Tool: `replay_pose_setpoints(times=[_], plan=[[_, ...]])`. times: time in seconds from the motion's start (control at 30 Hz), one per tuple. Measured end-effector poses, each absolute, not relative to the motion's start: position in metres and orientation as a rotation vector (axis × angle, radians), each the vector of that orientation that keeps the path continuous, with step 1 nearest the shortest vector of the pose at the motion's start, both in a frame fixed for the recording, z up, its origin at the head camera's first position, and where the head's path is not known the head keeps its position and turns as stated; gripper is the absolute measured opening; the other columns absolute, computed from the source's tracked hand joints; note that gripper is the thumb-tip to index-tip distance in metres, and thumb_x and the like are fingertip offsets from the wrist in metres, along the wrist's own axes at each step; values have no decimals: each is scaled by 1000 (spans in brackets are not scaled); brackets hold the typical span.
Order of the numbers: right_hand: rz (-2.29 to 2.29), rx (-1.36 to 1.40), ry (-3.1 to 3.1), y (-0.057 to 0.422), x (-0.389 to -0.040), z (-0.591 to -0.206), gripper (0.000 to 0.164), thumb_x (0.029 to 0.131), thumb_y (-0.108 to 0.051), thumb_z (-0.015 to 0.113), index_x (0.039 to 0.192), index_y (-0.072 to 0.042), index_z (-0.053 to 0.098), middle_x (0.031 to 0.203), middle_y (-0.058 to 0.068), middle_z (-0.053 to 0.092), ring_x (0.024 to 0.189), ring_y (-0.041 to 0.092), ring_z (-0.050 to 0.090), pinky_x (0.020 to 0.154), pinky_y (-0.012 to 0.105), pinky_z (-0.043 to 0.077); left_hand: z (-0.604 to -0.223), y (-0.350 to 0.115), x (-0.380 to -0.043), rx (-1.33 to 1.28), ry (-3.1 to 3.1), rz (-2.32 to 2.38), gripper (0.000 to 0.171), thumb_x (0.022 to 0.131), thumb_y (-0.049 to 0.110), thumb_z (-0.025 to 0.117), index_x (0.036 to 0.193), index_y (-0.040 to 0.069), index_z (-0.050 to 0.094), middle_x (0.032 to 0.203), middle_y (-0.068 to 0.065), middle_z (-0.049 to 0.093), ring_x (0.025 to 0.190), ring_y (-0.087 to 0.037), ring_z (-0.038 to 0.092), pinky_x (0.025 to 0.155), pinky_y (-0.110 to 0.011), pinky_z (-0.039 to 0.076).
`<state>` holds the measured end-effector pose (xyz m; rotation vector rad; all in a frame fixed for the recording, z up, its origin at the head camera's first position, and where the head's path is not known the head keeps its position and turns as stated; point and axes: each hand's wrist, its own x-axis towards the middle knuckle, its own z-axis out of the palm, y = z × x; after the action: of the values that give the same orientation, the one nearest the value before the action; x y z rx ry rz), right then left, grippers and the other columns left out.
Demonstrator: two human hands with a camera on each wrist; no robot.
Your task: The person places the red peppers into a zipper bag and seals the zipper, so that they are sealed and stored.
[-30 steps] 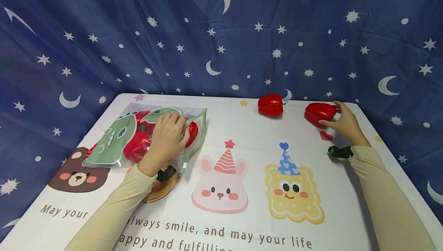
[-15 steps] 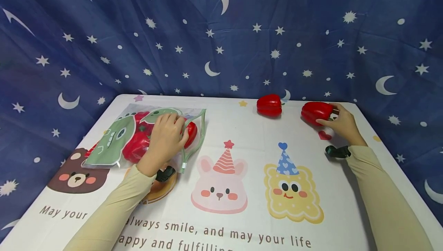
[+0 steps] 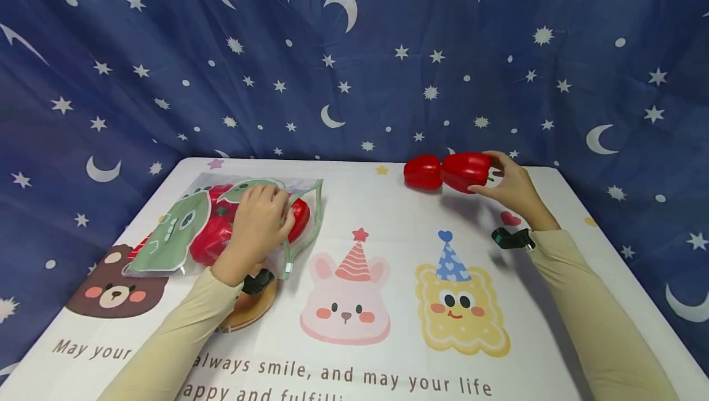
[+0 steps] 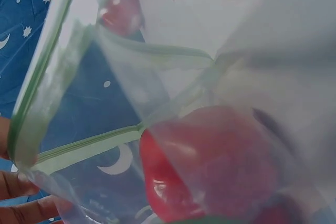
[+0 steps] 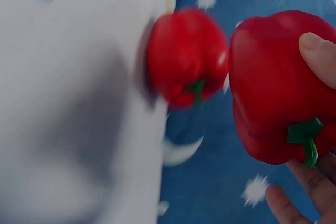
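Note:
My right hand (image 3: 515,192) grips a red bell pepper (image 3: 464,171) by its stem end, lifted off the table with a shadow below it. In the right wrist view the green stem (image 5: 305,139) shows near the thumb (image 5: 320,59). A second red bell pepper (image 3: 422,172) lies at the table's back edge, just left of the held one. My left hand (image 3: 257,219) holds the mouth of a clear zip bag (image 3: 166,247) with green dinosaur prints. Several red peppers lie inside it; one pepper (image 4: 210,163) shows through the plastic in the left wrist view, where the bag's mouth gapes.
The white tablecloth (image 3: 354,204) carries printed cartoon figures and lettering. A dark blue curtain (image 3: 255,38) with stars and moons hangs directly behind the table's back edge. Small dark wrist-camera mounts (image 3: 511,238) sit at both wrists.
My right hand has lifted its bell pepper and carried it left, close to the other one. The left hand keeps its hold on the bag. The head view has shifted slightly.

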<state>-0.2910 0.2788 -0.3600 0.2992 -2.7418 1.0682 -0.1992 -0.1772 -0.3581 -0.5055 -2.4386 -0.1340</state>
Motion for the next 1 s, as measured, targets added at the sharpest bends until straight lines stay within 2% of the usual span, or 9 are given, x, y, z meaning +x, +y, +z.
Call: replay_pose_setpoints(times=[0.53,0.8,1.0], plan=[[1091,846,-2606,159,-279,-348,74,67,-16,84,131,-3,49,127,16,53,111,33,55,88,47,53,-356,-178,-198,-490,-2434,-127,24,77,16,65,91,-3,64,91,-20,63,92,-36,58,90,-48,45],[1072,1047,-2587,99,-275,-367,74,66,-22,84,129,-2,52,124,13,57,110,27,56,89,42,53,-355,-179,-200,-489,-2438,-125,21,77,16,65,88,-2,63,90,-19,62,91,-35,57,89,-48,44],[1106,1074,-2631,74,-274,-381,74,68,-22,83,131,-1,50,123,13,57,107,31,58,89,40,52,-360,-179,-199,-503,-2421,-132,22,75,15,66,89,-2,64,90,-19,62,89,-35,57,88,-48,45]])
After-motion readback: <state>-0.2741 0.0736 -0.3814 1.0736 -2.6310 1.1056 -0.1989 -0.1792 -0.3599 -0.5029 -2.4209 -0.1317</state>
